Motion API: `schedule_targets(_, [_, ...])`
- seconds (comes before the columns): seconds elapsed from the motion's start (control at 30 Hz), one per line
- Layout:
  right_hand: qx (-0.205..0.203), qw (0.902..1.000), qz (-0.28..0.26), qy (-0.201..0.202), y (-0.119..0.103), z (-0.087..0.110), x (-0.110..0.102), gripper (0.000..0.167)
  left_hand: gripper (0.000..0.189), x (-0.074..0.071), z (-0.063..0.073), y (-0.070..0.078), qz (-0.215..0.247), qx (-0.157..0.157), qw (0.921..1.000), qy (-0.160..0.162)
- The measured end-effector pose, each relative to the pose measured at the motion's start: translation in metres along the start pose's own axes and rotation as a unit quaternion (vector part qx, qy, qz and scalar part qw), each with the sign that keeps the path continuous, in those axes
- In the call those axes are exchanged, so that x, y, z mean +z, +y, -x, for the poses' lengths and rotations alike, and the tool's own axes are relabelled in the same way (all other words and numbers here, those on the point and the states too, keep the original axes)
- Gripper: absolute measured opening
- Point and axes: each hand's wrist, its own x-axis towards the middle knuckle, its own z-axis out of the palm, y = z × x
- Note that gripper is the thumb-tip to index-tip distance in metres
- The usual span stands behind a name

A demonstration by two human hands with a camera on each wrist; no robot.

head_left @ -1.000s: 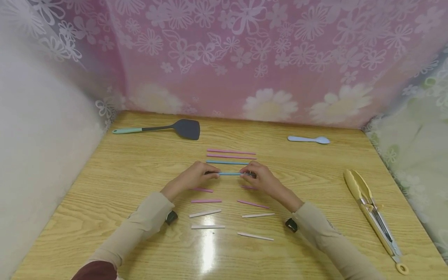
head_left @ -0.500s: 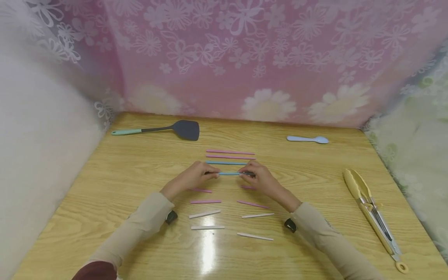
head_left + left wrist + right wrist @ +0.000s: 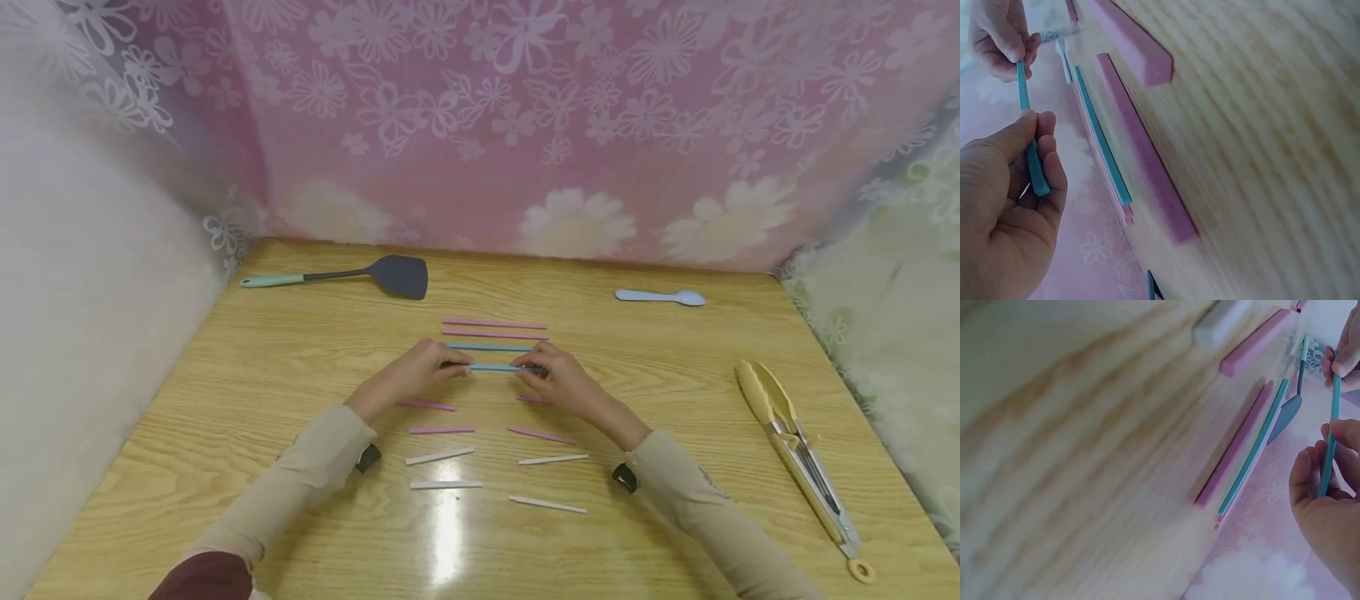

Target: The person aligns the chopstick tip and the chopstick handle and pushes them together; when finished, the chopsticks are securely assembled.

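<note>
Blue stick (image 3: 492,367) is mid-frame, looks clear of the table (image 3: 300,525). Left hand (image 3: 412,372) pinches it toward one end, right hand (image 3: 564,381) toward the other; grip unchanged. Only delta: stick sits slightly higher in frame, nearer the flat blue stick (image 3: 491,347). Probably just repositioning; handling looks unfinished.

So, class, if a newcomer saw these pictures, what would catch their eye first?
Probably the left hand and right hand, near the middle of the head view, both hands pinching one blue stick. The pink flowered cloth behind the table is also striking. Next might come the yellow-and-metal tongs, lying along the table's right side.
</note>
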Motion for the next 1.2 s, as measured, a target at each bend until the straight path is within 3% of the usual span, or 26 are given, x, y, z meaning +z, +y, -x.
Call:
schedule_targets(0.27, [-0.016,0.9996,0.02,0.016,0.003,0.002,-0.004,0.015,0.029,-0.001,0.001,-0.002,-0.002,-0.026,0.9997,0.003])
schedule_targets(0.57, [-0.002,0.9988,0.044,0.021,0.006,0.002,-0.007,0.011,0.028,-0.003,0.002,-0.006,0.005,-0.019,0.9997,0.016])
schedule_targets(0.87, [0.014,0.9981,0.056,0.021,0.012,-0.004,-0.009,0.01,0.025,-0.01,0.006,-0.015,0.012,-0.075,0.9967,0.03])
schedule_targets(1.2, [0.066,0.9959,0.06,-0.008,0.023,-0.015,-0.007,0.01,0.023,-0.013,-0.005,-0.028,-0.007,-0.044,0.9986,0.028])
